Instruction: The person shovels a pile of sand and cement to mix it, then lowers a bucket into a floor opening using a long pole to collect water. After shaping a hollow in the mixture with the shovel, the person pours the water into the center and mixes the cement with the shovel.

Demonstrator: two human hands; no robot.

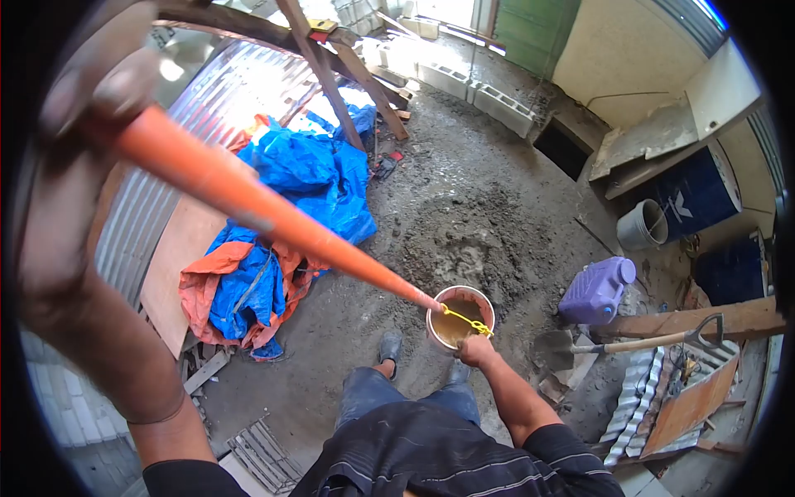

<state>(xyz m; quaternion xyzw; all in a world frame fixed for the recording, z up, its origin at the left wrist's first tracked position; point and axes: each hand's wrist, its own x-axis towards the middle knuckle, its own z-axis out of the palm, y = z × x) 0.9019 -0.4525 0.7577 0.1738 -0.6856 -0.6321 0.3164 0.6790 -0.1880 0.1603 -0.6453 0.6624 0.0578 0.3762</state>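
Observation:
My left hand [66, 166], large and close to the camera, is wrapped around the upper end of a long orange pole [273, 219]. The pole slants down to the right, and its far end overlaps the rim of a pale bucket [462, 291]. Whether it touches the bucket or passes in front, I cannot tell. Brownish water [454, 325] lies in the bucket. A knotted yellow rope [474, 325] crosses the bucket's mouth. My right hand [475, 349] is closed on the rope at the near rim, fingers partly hidden.
Beyond the bucket spreads a wet grey mortar heap [476, 248]. Blue and orange tarps [310, 178] lie left. To the right are a purple jug [598, 290], a shovel [629, 344], a wooden beam [696, 321] and a grey bucket [642, 225]. Concrete blocks [501, 108] line the back.

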